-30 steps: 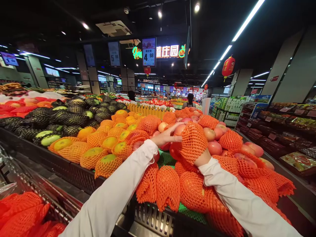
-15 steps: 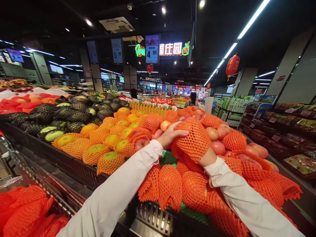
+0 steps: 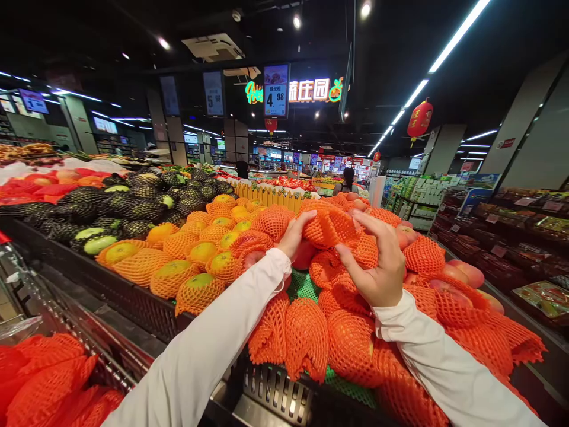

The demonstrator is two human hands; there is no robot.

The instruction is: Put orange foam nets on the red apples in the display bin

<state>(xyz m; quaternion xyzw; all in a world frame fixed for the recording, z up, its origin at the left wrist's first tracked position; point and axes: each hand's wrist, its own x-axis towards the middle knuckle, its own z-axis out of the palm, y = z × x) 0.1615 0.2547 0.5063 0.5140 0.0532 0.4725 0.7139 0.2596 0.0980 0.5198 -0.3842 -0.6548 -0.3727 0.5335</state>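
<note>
My left hand (image 3: 293, 234) is closed at the left side of an orange foam net sleeve (image 3: 328, 224), which sits over the heap of apples. Whether a fruit is inside the sleeve is hidden. At the sleeve's right side, my right hand (image 3: 381, 264) has its thumb and fingers spread apart, the tips close to the mesh. A bare red apple (image 3: 304, 254) shows just under the left hand. More apples in orange nets, such as a netted apple (image 3: 351, 341), lie below and around both hands.
Oranges in yellow nets (image 3: 202, 252) and dark-netted green produce (image 3: 142, 198) fill the left of the stand. A black slatted crate (image 3: 278, 388) forms the front edge. Red netted items (image 3: 48, 379) lie in a cart at lower left. A person (image 3: 348, 178) is further back.
The foam sleeve has tipped back and up, from hanging between both hands to lying folded higher. My right hand has come out from beneath it and spread its fingers.
</note>
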